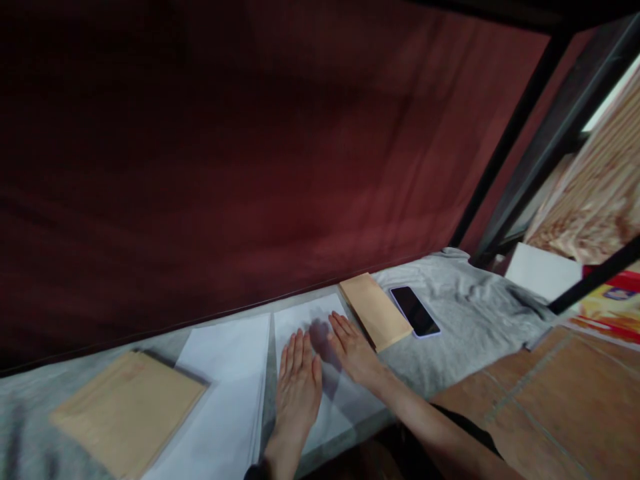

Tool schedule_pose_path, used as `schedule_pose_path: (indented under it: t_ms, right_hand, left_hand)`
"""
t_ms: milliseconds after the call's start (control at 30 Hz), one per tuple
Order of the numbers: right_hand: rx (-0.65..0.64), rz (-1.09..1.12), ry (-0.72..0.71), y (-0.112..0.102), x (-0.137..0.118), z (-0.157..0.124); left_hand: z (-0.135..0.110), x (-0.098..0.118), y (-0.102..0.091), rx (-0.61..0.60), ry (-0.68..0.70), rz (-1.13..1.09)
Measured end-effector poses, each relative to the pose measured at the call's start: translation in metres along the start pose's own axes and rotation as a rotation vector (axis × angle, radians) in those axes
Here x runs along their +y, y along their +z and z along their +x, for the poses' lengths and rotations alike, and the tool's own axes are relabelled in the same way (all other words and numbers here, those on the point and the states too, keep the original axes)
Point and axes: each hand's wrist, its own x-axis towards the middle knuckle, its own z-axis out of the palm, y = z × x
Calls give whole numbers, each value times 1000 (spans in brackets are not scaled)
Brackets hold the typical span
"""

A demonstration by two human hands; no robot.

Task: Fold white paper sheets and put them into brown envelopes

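Observation:
A white sheet of paper [327, 413] lies on the grey cloth, beneath both hands. My left hand [299, 380] rests flat along its left side, fingers stretched out and pointing away from me. My right hand [353, 350] is over its right part, fingers extended and angled up to the left, with a shadow beside it. Whether the right palm touches the paper I cannot tell. Left of this sheet is a stack of white paper [230, 393]. A brown envelope [377, 313] lies just beyond the right hand.
A pile of brown envelopes [127, 410] overlaps the paper stack at left. A phone [415, 311] lies right of the single envelope on the grey cloth [470, 307]. A dark red curtain [280, 200] rises behind. Black metal posts [510, 140] and a tiled floor [560, 400] are at right.

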Motion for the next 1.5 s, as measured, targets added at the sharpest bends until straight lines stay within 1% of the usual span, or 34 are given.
schedule_pose_path:
  t_ms: [67, 167, 267, 333, 400, 500, 667, 767, 900, 967, 1067, 1167, 1267, 1367, 1500]
  right_hand:
    - [9, 15, 23, 13, -4, 14]
    - [-9, 10, 16, 35, -9, 22]
    - [-30, -18, 33, 51, -12, 25]
    - [-34, -43, 63, 58, -12, 26]
    - [-18, -72, 88, 64, -11, 26]
    - [41, -140, 128, 71, -7, 26]
    - [113, -293, 194, 79, 8, 23]
    - [111, -355, 241, 78, 16, 22]
    - [82, -378, 293, 68, 19, 20]
    - [63, -339, 257, 61, 14, 20]
    - [9, -219, 128, 55, 2, 28]
    - [-76, -124, 20, 60, -11, 49]
    - [-161, -112, -57, 72, -17, 72]
    - [-171, -153, -79, 82, -13, 82]
    - [-101, -233, -12, 85, 6, 80]
  left_hand:
    - [17, 0, 13, -40, -20, -18]
    - [31, -5, 30, -126, -67, -34]
    - [40, -10, 39, -226, -117, -17]
    - [44, -11, 43, -258, -153, 8]
    - [45, -11, 45, -255, -187, 34]
    - [42, -11, 49, -232, -226, 86]
    - [34, -18, 48, -182, -298, 168]
    - [32, -20, 46, -167, -330, 170]
    - [34, -16, 41, -170, -374, 169]
    - [35, -14, 40, -183, -386, 172]
    - [35, -14, 40, -191, -384, 149]
    - [33, -16, 42, -175, -375, 104]
    - [30, -16, 44, -144, -369, 70]
    - [30, -15, 43, -115, -378, 51]
    - [31, -15, 44, -110, -396, 8]
